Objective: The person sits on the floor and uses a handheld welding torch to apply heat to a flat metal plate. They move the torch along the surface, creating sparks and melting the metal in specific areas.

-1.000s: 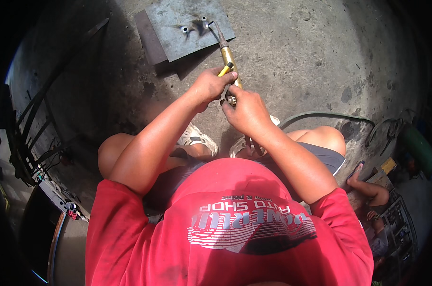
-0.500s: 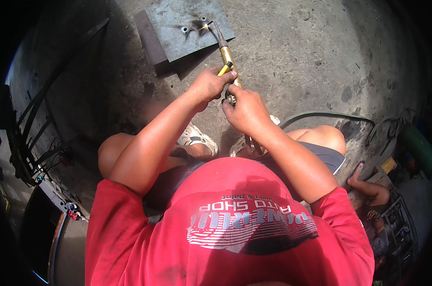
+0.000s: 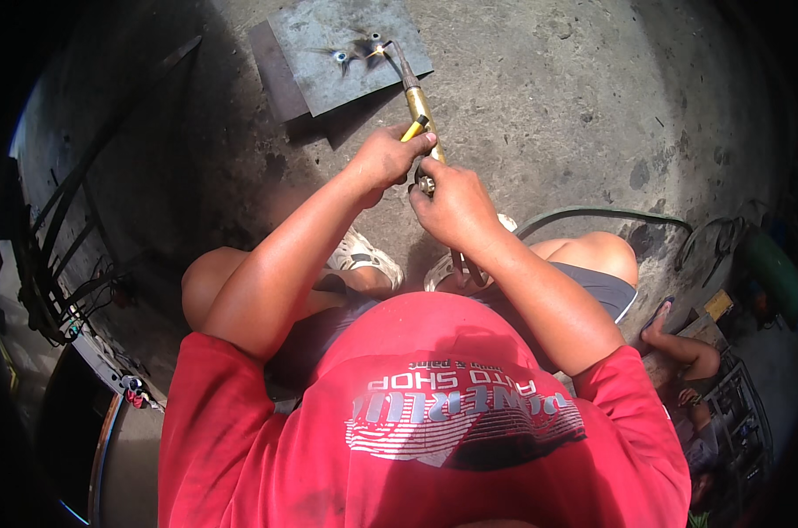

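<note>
My right hand [image 3: 457, 204] is closed around the valve end of a brass gas torch [image 3: 417, 104]. The torch's thin bent nozzle points away from me, and a small orange flame [image 3: 379, 51] burns at its tip, over a grey metal sheet [image 3: 329, 88] on the floor. Two small holes with scorched surroundings show in the sheet near the flame. My left hand [image 3: 386, 160] is closed on a yellow stick with a black end [image 3: 414, 128], its thumb against the torch body. The palm side of both hands is hidden.
A darker brown sheet [image 3: 278, 84] lies partly under the grey one on stained concrete. A dark hose [image 3: 606, 210] runs off to the right, near a green cylinder [image 3: 773, 273]. Another person's leg [image 3: 685, 350] shows at lower right. Long dark bars [image 3: 100, 154] stand at left.
The torch tip has shifted very slightly left, and the flame looks a little different in shape. Both hands keep nearly the same place and grip.
</note>
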`<state>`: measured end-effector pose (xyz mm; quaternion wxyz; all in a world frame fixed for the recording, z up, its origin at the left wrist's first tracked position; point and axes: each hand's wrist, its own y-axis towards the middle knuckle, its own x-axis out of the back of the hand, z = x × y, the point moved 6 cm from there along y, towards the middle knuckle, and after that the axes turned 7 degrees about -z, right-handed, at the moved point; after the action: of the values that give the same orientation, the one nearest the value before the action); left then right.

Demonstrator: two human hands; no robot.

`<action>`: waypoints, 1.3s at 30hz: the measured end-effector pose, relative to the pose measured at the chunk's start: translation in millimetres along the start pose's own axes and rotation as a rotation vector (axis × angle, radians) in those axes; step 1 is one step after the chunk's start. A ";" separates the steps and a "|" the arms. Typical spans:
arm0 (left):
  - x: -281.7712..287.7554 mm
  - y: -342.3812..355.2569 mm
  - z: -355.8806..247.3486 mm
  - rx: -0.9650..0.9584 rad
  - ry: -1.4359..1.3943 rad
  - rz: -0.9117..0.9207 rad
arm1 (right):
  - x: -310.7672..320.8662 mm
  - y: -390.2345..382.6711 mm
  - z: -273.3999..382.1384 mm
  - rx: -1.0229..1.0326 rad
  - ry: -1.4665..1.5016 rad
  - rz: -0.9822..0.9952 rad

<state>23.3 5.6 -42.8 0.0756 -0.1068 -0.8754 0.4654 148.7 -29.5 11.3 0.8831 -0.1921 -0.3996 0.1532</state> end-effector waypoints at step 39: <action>-1.6 0.6 -0.6 -0.002 -0.003 -0.001 | 1.5 0.5 0.7 -0.021 0.003 0.023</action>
<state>25.0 6.0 -43.0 0.0746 -0.1059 -0.8760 0.4647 149.0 -28.3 12.4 0.8797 -0.2062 -0.3978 0.1591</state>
